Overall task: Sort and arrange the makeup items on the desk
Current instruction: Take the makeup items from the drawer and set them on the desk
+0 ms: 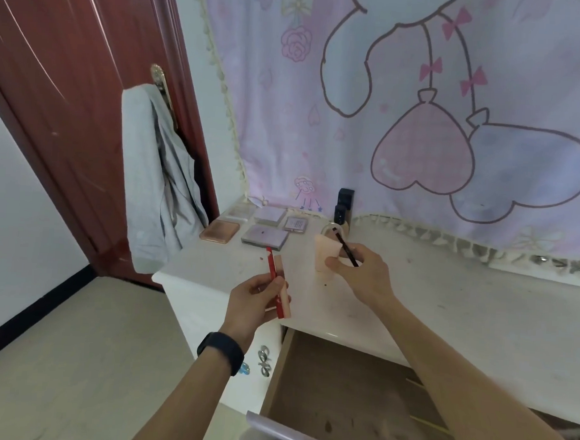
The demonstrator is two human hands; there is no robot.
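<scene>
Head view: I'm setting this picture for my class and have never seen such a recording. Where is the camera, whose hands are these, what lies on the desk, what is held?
No machine here: a person wears one camera on the head, looking down at their bare hands. The left hand grips a red stick and a beige tube. The right hand holds a pale pink block and a thin black pencil. On the white desk lie flat palettes, with dark bottles beside them. A drawer stands open below.
</scene>
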